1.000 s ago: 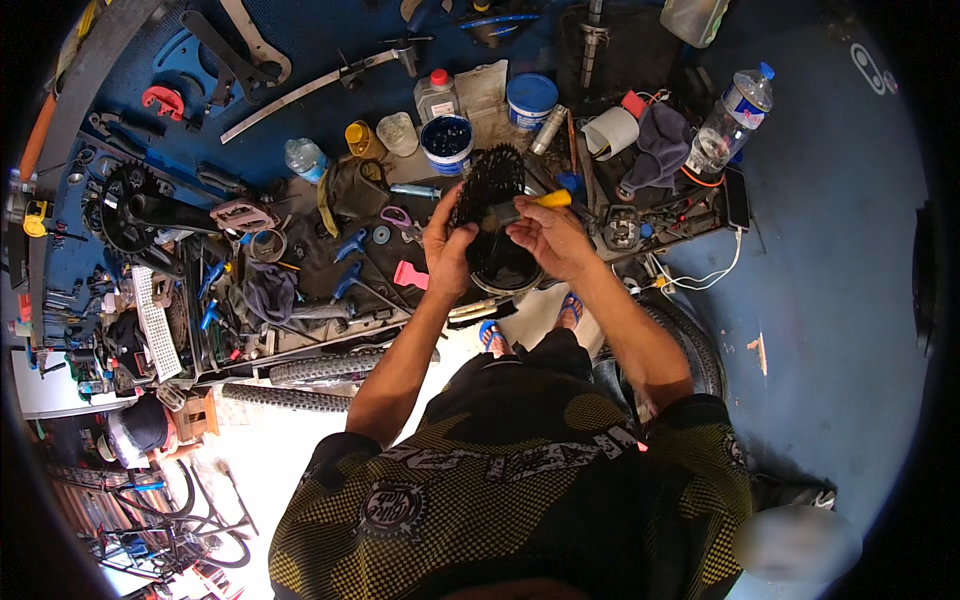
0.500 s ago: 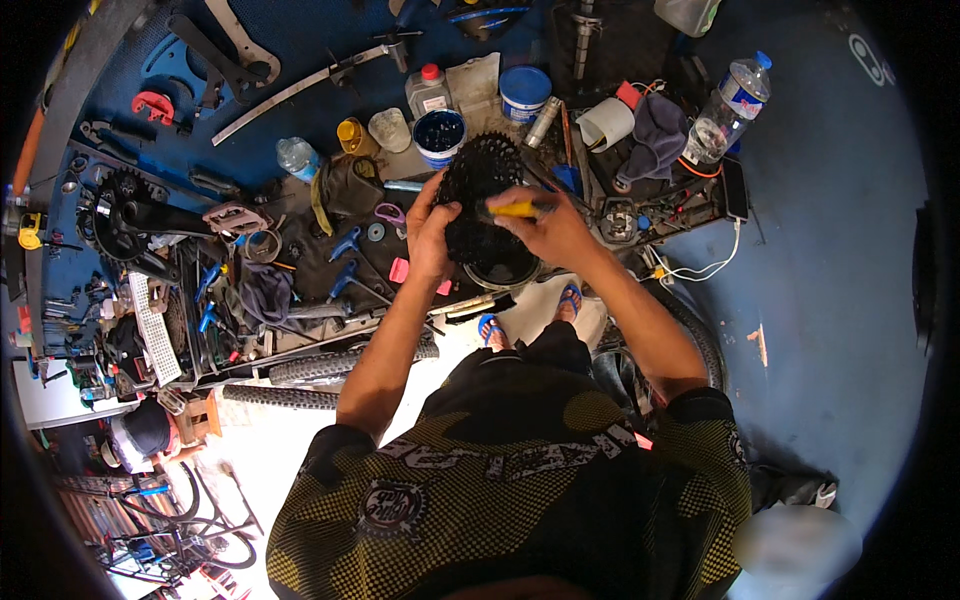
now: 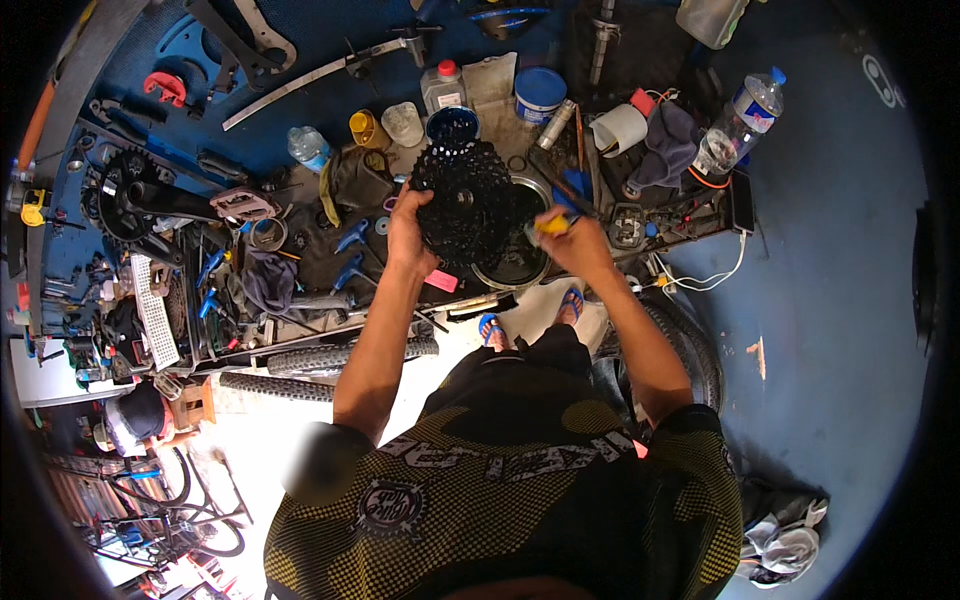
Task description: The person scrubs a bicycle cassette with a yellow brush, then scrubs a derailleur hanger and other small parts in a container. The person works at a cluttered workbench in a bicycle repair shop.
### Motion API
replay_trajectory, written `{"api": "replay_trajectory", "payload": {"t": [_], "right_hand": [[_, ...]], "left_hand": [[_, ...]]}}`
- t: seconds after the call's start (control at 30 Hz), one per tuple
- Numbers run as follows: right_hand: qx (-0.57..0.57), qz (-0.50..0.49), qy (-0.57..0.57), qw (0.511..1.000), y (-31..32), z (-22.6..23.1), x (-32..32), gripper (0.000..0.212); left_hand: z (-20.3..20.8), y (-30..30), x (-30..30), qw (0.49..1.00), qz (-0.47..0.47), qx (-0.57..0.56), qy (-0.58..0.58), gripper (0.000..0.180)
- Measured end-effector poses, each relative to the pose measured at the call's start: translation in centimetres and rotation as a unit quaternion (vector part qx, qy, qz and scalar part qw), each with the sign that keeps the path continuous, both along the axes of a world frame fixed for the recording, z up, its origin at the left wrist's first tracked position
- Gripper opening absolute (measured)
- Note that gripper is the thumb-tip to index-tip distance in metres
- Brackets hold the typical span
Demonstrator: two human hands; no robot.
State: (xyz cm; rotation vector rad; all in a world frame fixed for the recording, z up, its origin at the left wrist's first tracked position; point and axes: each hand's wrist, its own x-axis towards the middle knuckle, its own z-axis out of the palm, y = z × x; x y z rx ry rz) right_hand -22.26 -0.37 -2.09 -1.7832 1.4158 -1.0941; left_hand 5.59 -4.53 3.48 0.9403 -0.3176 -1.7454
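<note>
My left hand [image 3: 408, 232] grips the edge of a black bicycle cassette [image 3: 465, 200], its broad toothed face turned up toward me. Just to the right, my right hand [image 3: 582, 248] is closed around a small brush with a yellow handle [image 3: 552, 226]. The brush is apart from the cassette, above the right side of a round metal basin [image 3: 518, 270]. Part of the basin is hidden behind the cassette. What the basin holds looks dark. Its bristles are hard to make out.
Behind the cassette stand a blue tub [image 3: 453, 121], a grey bottle with a red cap [image 3: 444, 90] and a lidded blue-and-white tub [image 3: 540, 92]. A plastic bottle [image 3: 740, 122] is at the right. Blue-handled tools [image 3: 350, 270] lie left; a tyre [image 3: 280, 388] is below the bench.
My right hand has drawn the brush away from the cassette, to the right and slightly nearer me. The cassette has turned to show its face more fully, and my left hand has shifted left.
</note>
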Motion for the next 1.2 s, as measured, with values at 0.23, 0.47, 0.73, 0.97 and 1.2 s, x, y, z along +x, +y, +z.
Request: {"api": "replay_trajectory", "payload": {"t": [0.23,0.47,0.73,0.97,1.2], "right_hand": [[0.032,-0.063,-0.389,0.919,-3.3,2.5,5.5,0.018],[0.001,-0.097,-0.369,0.924,-3.4,-1.1,5.2,0.02],[0.013,-0.147,-0.342,0.928,-3.4,-1.1,4.9,0.021],[-0.062,-0.041,-0.282,0.956,-4.0,3.0,6.3,0.022],[-0.09,-0.01,-0.272,0.958,-3.3,3.3,6.5,0.021]], "left_hand": [[0.9,2.6,-4.2,0.998,0.008,-0.053,-0.033,0.06],[-1.1,3.1,-4.4,0.99,0.021,-0.129,-0.051,0.06],[-0.3,2.8,-4.2,0.991,-0.001,-0.118,-0.063,0.058],[-1.6,2.4,-3.9,0.999,-0.017,-0.039,-0.024,0.056],[-0.1,2.8,-3.7,0.998,-0.05,-0.027,-0.01,0.057]]}}
